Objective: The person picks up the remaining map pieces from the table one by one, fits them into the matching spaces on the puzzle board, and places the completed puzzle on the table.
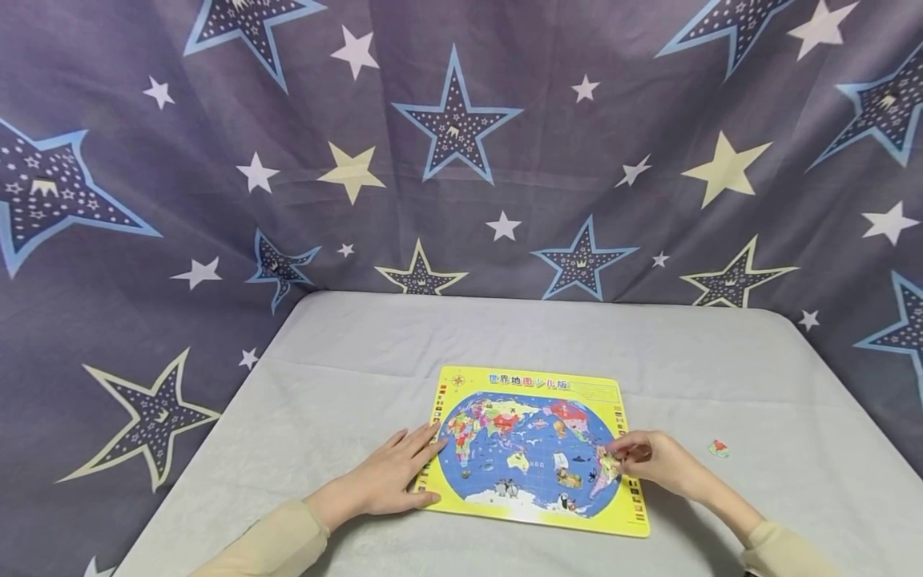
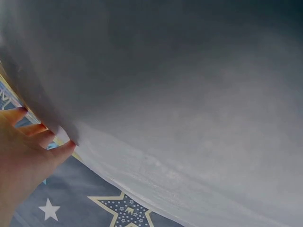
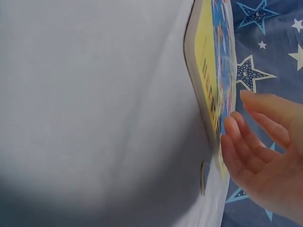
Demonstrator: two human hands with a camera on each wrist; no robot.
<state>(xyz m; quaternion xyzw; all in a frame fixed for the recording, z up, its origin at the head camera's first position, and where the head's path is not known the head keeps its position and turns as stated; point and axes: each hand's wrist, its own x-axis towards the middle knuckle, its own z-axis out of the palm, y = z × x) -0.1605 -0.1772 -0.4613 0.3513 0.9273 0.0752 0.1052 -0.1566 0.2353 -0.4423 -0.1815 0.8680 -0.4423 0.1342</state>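
Note:
A flat, yellow-bordered world map puzzle [image 1: 534, 521] lies on the pale grey cloth, with a blue oval of colourful continents and small animal pictures. My left hand [image 1: 395, 473] rests on its left edge, fingers spread and fairly straight. In the left wrist view, that hand [image 2: 28, 156] lies along the board's edge. Over the right side, by South America, my right hand [image 1: 659, 461] has its fingertips at the map. Seen from the right wrist, this hand [image 3: 265, 146] has loosely bent fingers, and no piece shows between them.
A small loose puzzle piece [image 1: 718, 448], red and green, lies on the cloth-covered table [image 1: 346, 353] to the right of the board. Behind the table hangs a dark star-patterned curtain [image 1: 461, 216], which also runs down both sides.

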